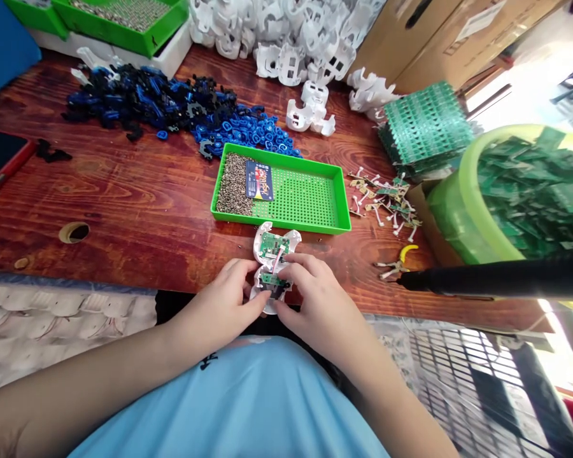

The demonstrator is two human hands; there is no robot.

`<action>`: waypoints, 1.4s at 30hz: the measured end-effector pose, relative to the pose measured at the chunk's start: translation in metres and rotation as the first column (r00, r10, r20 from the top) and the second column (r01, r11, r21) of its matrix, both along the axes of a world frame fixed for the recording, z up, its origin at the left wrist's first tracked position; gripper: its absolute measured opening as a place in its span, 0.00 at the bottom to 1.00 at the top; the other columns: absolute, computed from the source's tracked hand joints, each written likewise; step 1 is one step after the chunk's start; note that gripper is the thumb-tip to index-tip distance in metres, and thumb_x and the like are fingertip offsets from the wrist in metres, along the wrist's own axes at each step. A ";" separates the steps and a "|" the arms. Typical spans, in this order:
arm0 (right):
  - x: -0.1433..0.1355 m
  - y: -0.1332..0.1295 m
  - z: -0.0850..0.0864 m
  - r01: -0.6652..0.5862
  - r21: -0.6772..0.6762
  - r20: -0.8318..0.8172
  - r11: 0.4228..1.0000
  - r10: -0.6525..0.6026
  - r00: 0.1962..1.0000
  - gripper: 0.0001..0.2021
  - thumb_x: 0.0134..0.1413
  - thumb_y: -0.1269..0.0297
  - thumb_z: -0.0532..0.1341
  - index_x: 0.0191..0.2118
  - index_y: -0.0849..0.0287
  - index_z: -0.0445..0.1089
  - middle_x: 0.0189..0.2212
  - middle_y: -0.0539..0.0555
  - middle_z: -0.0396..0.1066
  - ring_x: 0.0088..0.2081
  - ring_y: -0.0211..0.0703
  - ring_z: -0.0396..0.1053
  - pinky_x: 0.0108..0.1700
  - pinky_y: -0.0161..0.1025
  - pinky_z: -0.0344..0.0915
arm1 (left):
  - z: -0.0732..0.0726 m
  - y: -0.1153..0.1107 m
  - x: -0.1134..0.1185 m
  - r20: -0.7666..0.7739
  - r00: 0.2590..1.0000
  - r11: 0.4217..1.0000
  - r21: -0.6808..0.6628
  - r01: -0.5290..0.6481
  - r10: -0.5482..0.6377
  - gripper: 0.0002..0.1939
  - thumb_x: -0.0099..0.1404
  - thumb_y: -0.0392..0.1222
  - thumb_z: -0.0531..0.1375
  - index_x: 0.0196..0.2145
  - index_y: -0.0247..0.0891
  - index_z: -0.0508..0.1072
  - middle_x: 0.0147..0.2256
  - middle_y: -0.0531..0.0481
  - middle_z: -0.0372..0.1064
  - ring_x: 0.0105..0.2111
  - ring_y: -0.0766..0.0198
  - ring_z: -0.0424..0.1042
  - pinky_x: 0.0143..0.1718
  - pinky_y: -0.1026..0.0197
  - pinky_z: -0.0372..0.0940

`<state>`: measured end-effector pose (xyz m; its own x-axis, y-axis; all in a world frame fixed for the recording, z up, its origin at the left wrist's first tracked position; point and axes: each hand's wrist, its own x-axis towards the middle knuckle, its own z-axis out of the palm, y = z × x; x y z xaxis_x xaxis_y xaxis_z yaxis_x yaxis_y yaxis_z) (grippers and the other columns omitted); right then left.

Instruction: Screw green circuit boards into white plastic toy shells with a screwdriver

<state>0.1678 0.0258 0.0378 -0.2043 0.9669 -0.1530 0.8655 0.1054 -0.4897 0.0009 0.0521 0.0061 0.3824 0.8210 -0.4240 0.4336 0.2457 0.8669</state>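
Note:
Two white plastic shell halves [265,256] lie at the table's front edge, one behind the other, looking like an opened gamepad. Each carries a green circuit board [275,245], and a short white-and-red wire lead runs between them. The nearer half also holds a dark part [273,290]. My left hand [229,296] grips the nearer half from its left side, thumb on the dark part. From the right, my right hand [312,289] holds the same half, its fingertips by the wire lead. Both hands are closed; the undersides of the shells are hidden.
Behind the shells stands a green tray [305,197] with small screws and a card [259,180]. Black and blue parts [148,95] and white shells [291,38] are heaped further back. To the right are wired boards [386,200], pliers [396,264], a green tub [463,191] and a black rod [482,277].

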 end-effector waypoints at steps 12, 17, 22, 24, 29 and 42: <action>0.005 -0.011 -0.010 0.094 0.117 -0.318 0.989 -0.053 0.947 0.20 0.53 0.67 0.61 0.52 0.59 0.61 0.53 0.59 0.62 0.57 0.45 0.58 0.59 0.46 0.58 | -0.007 -0.002 -0.003 0.094 0.994 0.991 0.121 -0.058 0.047 0.11 0.64 0.44 0.55 0.43 0.40 0.62 0.40 0.47 0.71 0.42 0.55 0.73 0.40 0.55 0.68; 0.001 -0.016 -0.016 0.273 -0.292 -0.784 0.917 -0.393 0.480 0.12 0.57 0.61 0.57 0.46 0.55 0.62 0.43 0.53 0.68 0.42 0.37 0.69 0.46 0.38 0.68 | -0.004 -0.010 -0.008 0.305 0.950 0.980 0.162 -0.116 0.062 0.13 0.66 0.41 0.54 0.48 0.42 0.58 0.47 0.48 0.70 0.46 0.62 0.72 0.45 0.60 0.69; -0.013 -0.014 -0.008 0.131 -0.375 -0.862 0.918 -0.397 0.316 0.06 0.55 0.63 0.59 0.37 0.58 0.66 0.30 0.48 0.68 0.32 0.32 0.67 0.38 0.30 0.66 | 0.003 -0.017 -0.015 0.396 0.915 0.951 0.246 -0.190 0.080 0.14 0.66 0.35 0.55 0.47 0.46 0.59 0.48 0.53 0.69 0.47 0.66 0.72 0.45 0.67 0.69; -0.018 -0.013 -0.006 0.158 -0.335 -0.871 0.929 -0.369 0.325 0.05 0.55 0.64 0.60 0.36 0.58 0.66 0.29 0.47 0.66 0.30 0.31 0.65 0.35 0.29 0.64 | 0.004 -0.018 -0.016 0.412 0.908 0.941 0.266 -0.207 0.083 0.15 0.65 0.33 0.55 0.47 0.47 0.60 0.48 0.54 0.69 0.48 0.66 0.71 0.46 0.67 0.69; -0.028 -0.013 -0.009 0.297 -0.196 -0.844 0.935 -0.315 0.434 0.02 0.54 0.67 0.57 0.32 0.58 0.63 0.27 0.47 0.62 0.27 0.32 0.62 0.30 0.30 0.63 | 0.002 -0.018 -0.014 0.435 0.896 0.926 0.295 -0.237 0.091 0.16 0.64 0.31 0.56 0.48 0.44 0.60 0.52 0.52 0.68 0.51 0.64 0.69 0.50 0.64 0.67; -0.030 -0.020 -0.014 0.310 0.071 -0.792 0.948 -0.135 0.596 0.04 0.56 0.69 0.56 0.38 0.55 0.64 0.31 0.50 0.66 0.31 0.36 0.65 0.34 0.35 0.66 | 0.015 -0.007 -0.024 0.335 0.941 0.966 0.256 -0.045 -0.044 0.17 0.64 0.38 0.58 0.51 0.39 0.68 0.51 0.47 0.72 0.49 0.58 0.71 0.54 0.60 0.64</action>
